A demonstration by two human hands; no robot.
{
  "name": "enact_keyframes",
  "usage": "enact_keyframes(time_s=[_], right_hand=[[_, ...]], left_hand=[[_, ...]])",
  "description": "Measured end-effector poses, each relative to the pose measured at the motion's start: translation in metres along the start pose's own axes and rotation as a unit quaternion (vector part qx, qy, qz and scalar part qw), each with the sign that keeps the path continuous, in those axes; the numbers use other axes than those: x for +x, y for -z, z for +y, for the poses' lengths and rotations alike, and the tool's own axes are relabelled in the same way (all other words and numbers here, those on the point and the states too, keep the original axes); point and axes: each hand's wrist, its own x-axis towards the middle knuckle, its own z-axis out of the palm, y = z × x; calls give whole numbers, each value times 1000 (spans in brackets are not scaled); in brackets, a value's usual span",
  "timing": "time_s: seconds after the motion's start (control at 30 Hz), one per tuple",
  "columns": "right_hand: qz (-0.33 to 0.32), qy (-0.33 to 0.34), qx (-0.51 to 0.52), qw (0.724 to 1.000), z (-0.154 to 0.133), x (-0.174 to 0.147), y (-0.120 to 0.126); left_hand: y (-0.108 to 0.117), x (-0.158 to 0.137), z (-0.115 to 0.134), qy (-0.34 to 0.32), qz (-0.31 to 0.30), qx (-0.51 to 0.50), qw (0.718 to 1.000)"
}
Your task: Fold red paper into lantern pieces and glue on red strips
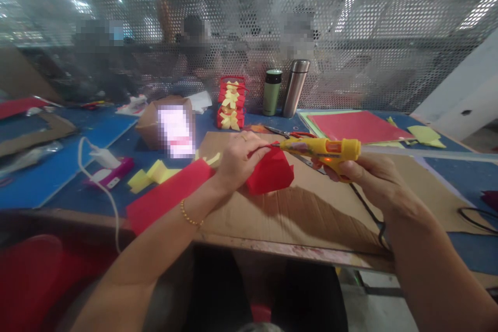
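Note:
In the head view my right hand (368,179) grips a yellow hot glue gun (322,149), whose small orange light glows. The gun's nozzle points left and meets the upper edge of a folded red paper piece (270,174). My left hand (241,158) is closed on that piece at its upper left side, with the thumb along the edge near the nozzle. Brown cardboard (288,223) lies below both hands. Beneath my left forearm rests a flat red paper sheet (169,194). Scissors with red handles (301,135) lie behind the glue gun, partly hidden.
Yellow paper pieces (153,175), a purple power strip (111,174) and a lit phone (177,132) against a box are on the left. Behind stand red-and-yellow paper crafts (231,104), a green tumbler (272,92) and a steel flask (296,88). Coloured sheets (360,127) lie right.

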Motion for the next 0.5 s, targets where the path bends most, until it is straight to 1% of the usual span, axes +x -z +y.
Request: enact_keyframes(time_s=[0.17,0.33,0.5], right_hand=[[8,16,3,1000,4,-3,3],[35,2,-22,999,12,-5,10],[17,9,-13,1000,17,-4,12]], left_hand=[[0,-1,-2,-10,1,5,1000],[1,-2,-3,-23,14,16,1000],[1,-2,-3,-58,25,43,997]])
